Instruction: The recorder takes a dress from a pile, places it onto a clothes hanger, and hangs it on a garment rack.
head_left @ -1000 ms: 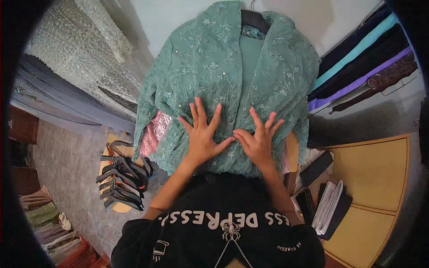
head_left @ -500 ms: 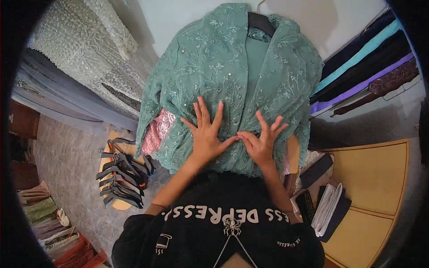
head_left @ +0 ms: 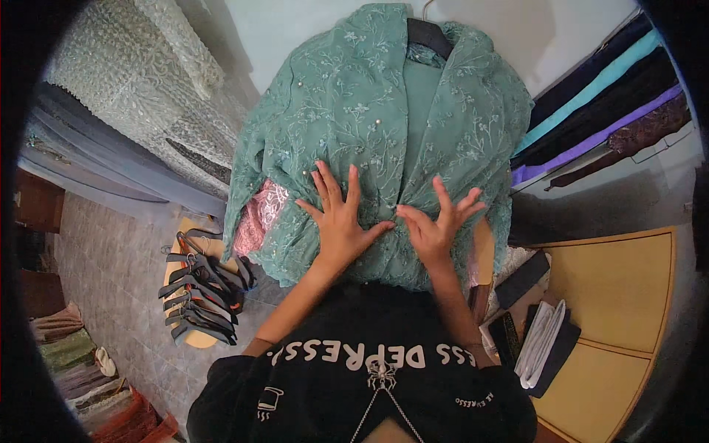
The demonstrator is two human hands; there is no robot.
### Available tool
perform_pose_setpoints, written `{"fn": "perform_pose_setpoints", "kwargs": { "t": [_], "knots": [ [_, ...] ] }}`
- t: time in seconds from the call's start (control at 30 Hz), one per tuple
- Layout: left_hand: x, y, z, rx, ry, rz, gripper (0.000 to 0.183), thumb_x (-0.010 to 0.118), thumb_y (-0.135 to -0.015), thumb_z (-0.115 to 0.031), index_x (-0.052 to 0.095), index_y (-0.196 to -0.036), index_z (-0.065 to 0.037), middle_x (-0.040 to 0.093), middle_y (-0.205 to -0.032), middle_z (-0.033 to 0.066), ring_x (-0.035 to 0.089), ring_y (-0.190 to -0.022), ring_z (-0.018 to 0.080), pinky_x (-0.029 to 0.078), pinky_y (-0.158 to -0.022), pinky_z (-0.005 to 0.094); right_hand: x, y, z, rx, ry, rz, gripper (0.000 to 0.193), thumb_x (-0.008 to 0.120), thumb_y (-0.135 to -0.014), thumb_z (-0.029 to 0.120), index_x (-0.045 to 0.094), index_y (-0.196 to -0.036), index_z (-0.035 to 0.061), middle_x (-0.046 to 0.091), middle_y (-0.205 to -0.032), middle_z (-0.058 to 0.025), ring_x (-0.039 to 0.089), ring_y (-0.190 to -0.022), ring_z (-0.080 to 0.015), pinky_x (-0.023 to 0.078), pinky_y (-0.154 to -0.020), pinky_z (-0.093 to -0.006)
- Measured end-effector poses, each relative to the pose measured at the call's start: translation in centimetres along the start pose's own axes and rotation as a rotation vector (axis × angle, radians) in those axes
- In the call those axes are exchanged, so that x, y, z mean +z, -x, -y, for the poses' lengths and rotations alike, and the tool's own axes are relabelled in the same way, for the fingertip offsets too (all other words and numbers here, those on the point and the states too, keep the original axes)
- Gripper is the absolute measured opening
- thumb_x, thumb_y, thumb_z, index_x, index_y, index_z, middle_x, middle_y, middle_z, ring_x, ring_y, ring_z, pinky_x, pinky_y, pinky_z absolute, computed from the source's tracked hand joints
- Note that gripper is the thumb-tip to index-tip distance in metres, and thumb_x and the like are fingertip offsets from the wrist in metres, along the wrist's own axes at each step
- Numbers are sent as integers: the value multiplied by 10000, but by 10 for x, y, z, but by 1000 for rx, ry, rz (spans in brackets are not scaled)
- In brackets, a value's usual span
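A green lace kebaya-style blouse (head_left: 347,103) with embroidered sprigs and a few pearl-like pins hangs in front of me on a dark hanger (head_left: 428,37). My left hand (head_left: 340,218) lies on its lower front with fingers spread, the thumb pointing toward the front overlap. Just right of that thumb, my right hand (head_left: 436,230) has its thumb and index finger pinched together at the overlap edge, the other fingers raised. A tiny pale speck shows by the pinch; what the fingertips hold is too small to make out.
Pink lace cloth (head_left: 260,218) shows beside the blouse. Black hangers (head_left: 199,295) cluster on a wooden stool at left. Pale beaded garments (head_left: 140,81) hang at upper left, folded fabrics (head_left: 613,96) at upper right. A yellow wooden cabinet (head_left: 613,295) with folded cloths beside it stands at right.
My right hand's pinch has shifted slightly up and right, leaving a small gap from the left thumb. The left hand stays nearly in place on the blouse.
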State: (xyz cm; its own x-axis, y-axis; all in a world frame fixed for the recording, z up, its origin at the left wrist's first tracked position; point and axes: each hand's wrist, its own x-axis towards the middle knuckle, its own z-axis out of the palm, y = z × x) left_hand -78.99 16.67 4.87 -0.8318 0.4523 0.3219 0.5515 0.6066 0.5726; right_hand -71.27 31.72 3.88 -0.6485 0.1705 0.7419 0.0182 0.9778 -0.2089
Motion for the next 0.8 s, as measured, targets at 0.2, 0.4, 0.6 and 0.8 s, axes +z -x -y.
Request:
{"fn": "perform_pose_setpoints", "kwargs": {
  "t": [0.2, 0.4, 0.6, 0.8],
  "knots": [
    [1, 0, 1, 8, -21, -13, 1102, 754, -551, -489, 150, -1411, -160, -66, -1428, 278, -30, -1323, 446, 31, -856, 755, 0, -9, -1, 3, 1, -59, 123, 705, -695, 237, 670, -765, 332, 364, -1358, -14, -46, -1322, -438, -119, -956, -658],
    [-7, -10, 2, 172, -4, -121, 1066, 729, -567, -524, 174, -1409, -178, -57, -1426, 284, -31, -1326, 439, 18, -858, 750, -4, -12, 1, 86, -50, 11, 96, 698, -707, 249, 683, -792, 291, 348, -1363, -46, -33, -1316, -453, -105, -945, -673],
    [-3, -26, 1, 131, -82, -95, 1123, 715, -562, -579, 131, -1415, -141, -89, -1429, 270, -73, -1314, 455, -17, -880, 728, -5, -9, 1, 96, -47, 24, 93, 695, -709, 252, 689, -799, 276, 330, -1367, -66, -13, -1308, -467, -85, -927, -699],
    [3, -26, 0, 73, -47, -116, 1053, 715, -565, -538, 192, -1407, -184, -60, -1429, 277, -46, -1322, 445, -6, -848, 757, 2, -10, -2, 61, 44, 19, 136, 707, -689, 221, 687, -781, 320, 302, -1381, -42, -18, -1316, -444, -58, -953, -687]
  ]
}}
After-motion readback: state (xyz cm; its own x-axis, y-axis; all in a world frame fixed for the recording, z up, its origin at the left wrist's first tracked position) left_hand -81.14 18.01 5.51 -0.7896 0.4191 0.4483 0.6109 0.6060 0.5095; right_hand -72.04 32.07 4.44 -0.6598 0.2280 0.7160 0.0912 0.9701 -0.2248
